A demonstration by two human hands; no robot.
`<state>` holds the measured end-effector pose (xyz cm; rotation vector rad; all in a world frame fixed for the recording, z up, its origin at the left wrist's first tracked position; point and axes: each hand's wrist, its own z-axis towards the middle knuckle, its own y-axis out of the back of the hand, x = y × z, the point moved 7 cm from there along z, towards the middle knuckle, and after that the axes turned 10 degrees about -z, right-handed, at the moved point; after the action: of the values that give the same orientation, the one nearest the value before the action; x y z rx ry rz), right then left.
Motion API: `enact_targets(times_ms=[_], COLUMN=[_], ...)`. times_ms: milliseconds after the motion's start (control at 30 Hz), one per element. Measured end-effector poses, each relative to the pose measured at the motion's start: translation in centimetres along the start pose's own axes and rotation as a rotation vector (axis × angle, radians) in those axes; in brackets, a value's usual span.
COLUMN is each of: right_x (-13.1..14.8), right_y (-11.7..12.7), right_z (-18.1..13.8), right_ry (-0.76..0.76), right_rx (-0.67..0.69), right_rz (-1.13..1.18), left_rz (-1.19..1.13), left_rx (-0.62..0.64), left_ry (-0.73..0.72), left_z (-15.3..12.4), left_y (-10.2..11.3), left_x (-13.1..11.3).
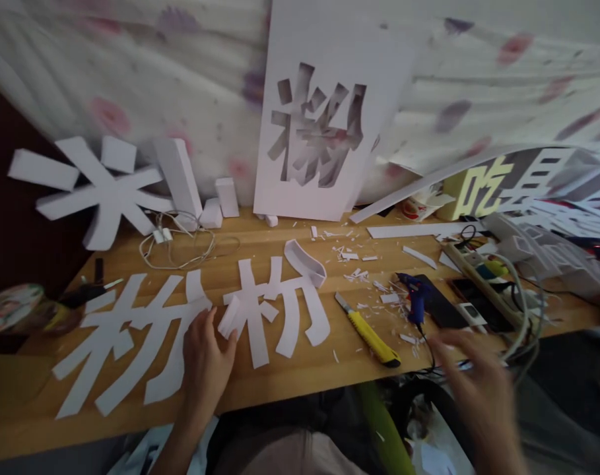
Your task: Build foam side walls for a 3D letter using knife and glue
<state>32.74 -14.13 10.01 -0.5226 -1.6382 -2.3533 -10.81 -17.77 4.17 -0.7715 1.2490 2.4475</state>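
Note:
My left hand point(208, 353) is at the left edge of a white foam-board character point(255, 323), thumb and fingers closed around a short stroke piece point(229, 318). A thin curved strip point(305, 262) stands on edge along the character's upper right. Left of my hand lies a flat white cut-out character point(126, 343), partly covered by the hand. My right hand point(475, 389), slightly blurred, is raised at the table's front edge, fingers apart and nothing visible in them. Nearest to it are a blue glue gun point(417, 300) and a yellow utility knife point(371, 336).
Behind stand a board with a cut-out character point(319, 198) and a thick white character point(109, 191). A white cable point(181, 247) lies coiled at left. Foam scraps point(354, 256), a dark phone point(441, 307), a power strip point(492, 284) and long white strips point(418, 229) occupy the right side.

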Motion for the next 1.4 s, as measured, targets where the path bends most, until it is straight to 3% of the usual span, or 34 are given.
enact_targets(times_ms=[100,167,233,300,433,500,567,633,767,900,1067,1233,1400], right_x=[6.7,9.8,11.6,11.4,8.8,7.7,7.0,6.6,6.6,6.4,6.2,7.0,7.6], right_y=[-5.4,-9.1,-12.3,-13.9,-13.6,-13.1,-12.4,-11.6,-10.2,-9.7,-10.0,-10.8,-12.3], right_z=[-1.2,-3.0,-5.7,-8.3,-11.0,-11.0,-10.1,-8.9,-7.7,-8.1,-8.0,-7.5,-7.1], right_ry=[0.285,0.407,0.565,0.653,0.744,0.78,0.779,0.73,0.64,0.546,0.502,0.621,0.712], right_rx=[0.146,0.222,0.336,0.376,0.227,0.147,0.058,-0.029,-0.089,-0.115,-0.094,-0.023,-0.043], right_rz=[0.17,0.138,0.023,-0.107,-0.282,-0.329,-0.362,-0.376,-0.24,-0.02,0.066,0.135,0.142], left_rz=[0.03,0.058,0.072,0.087,0.192,0.224,0.157,0.118,0.067,0.007,0.017,-0.024,-0.074], left_rx=[0.049,0.093,0.116,0.094,-0.114,-0.161,-0.012,0.129,0.151,0.133,0.148,0.157,0.17], left_ry=[0.02,0.028,0.025,0.035,0.072,-0.036,-0.202,-0.262,-0.304,-0.31,-0.32,-0.306,-0.293], left_z=[-0.3,-0.4,-0.6,-0.7,-2.0,-3.3,-5.0,-6.7,-8.2,-8.2,-8.6,-8.7,-8.9], left_y=[-0.8,-1.0,-1.1,-0.9,0.3,0.2,-1.5,-3.2,-4.4,-4.0,-3.6,-3.7,-3.4], left_x=[1.1,1.8,2.3,2.4,0.3,-2.3,-4.8,-5.7,-5.0,-3.9,-4.0,-4.2,-3.7])
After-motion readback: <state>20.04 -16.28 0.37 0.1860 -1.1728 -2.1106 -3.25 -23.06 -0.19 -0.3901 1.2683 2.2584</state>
